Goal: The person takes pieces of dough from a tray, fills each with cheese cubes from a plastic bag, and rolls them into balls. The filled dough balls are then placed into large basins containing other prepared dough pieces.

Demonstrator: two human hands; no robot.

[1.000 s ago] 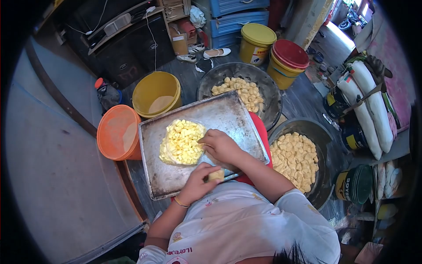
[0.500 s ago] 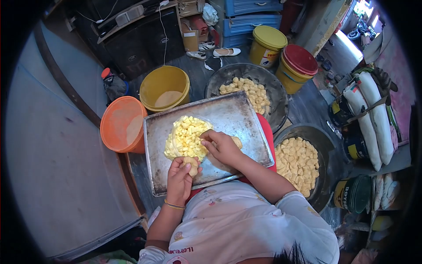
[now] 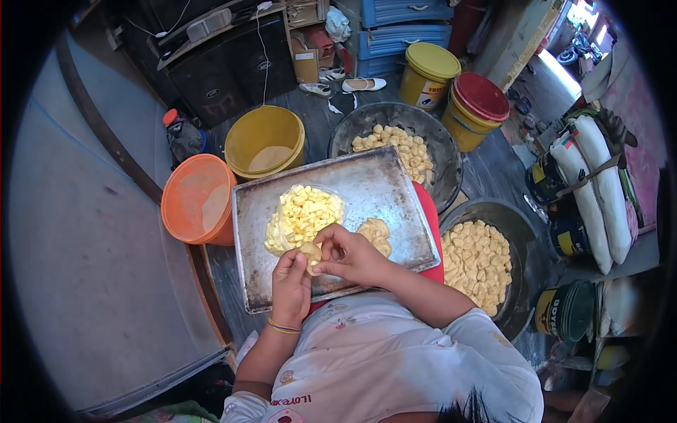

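A piece of dough (image 3: 310,255) with a bit of yellow on it is held over the near edge of a worn metal tray (image 3: 264,197). My left hand (image 3: 289,282) has its fingers closed round the dough from the left. From the right, my right hand (image 3: 349,255) pinches the same piece with thumb and fingers. Just beyond my hands lies a clear bag of yellow cubes (image 3: 307,215) on the tray. Flattened dough pieces (image 3: 375,236) rest on the tray beside my right hand.
Black basins of dough balls stand behind the tray (image 3: 338,130) and at its right (image 3: 525,247). An orange bucket (image 3: 176,204) and a yellow bucket (image 3: 233,141) are at the left. Lidded buckets (image 3: 430,63) stand farther back. A red seat (image 3: 427,204) shows under the tray.
My right hand has come from the yellow cubes down to the dough in my left hand and now grips it too. The dough pieces on the tray's right are more exposed.
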